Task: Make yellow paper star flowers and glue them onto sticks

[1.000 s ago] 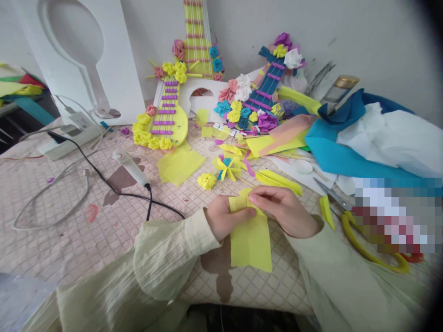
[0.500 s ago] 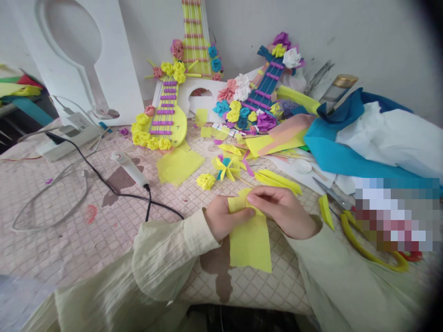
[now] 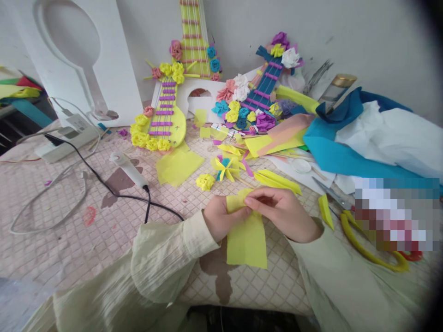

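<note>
The tabletop (image 3: 69, 249), under a diamond-patterned cover, spreads across the view; a tall white panel (image 3: 119, 74) with a lute-shaped cutout stands at its back, and a large blue sheet (image 3: 328, 150) lies heaped at the right. Next in size comes a yellow paper instrument (image 3: 178, 124) trimmed with rosettes. In front, near the person, the yellow sheet (image 3: 246, 242) is held up between both hands, its lower part hanging over the tabletop. It looks like crepe paper: very light, limp, hardly slippery, and apt to crease or tear under a hard pull, so a gentle pinch near the upper edge, with a thumb backing it, should suit best. The left hand (image 3: 221, 216) has its grip closed on the sheet's left side, thumb across the front; the right hand (image 3: 285, 214) pinches it near the top, thumb and fingers brought together. Farther off lies a small yellow rosette (image 3: 205, 181). The panel's top is cut off, coarse squares mask something beside the yellow handle (image 3: 347, 227) at the right, the left fingers are hidden behind the sheet, and any fold inside the right pinch is hard to make out.
</note>
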A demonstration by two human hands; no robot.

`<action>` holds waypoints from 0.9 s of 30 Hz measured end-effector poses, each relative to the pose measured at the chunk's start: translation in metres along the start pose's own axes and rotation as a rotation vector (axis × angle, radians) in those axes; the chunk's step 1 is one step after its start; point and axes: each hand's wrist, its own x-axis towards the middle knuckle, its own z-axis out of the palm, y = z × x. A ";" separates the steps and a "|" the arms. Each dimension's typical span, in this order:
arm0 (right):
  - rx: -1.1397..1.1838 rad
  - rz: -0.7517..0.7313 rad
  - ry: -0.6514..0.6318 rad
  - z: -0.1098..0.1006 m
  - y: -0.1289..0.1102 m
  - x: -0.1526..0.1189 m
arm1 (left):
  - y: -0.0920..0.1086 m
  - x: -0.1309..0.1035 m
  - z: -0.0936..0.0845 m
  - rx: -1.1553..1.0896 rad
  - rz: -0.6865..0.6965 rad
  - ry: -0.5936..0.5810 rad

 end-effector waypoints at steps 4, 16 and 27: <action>-0.013 -0.016 0.007 0.000 0.000 0.000 | -0.002 0.001 0.000 0.057 0.008 0.009; -0.102 -0.048 0.017 -0.001 0.000 0.000 | 0.000 0.000 0.000 0.029 0.019 0.047; -0.165 -0.066 -0.002 -0.005 0.002 0.000 | 0.000 0.001 0.000 0.089 0.060 0.068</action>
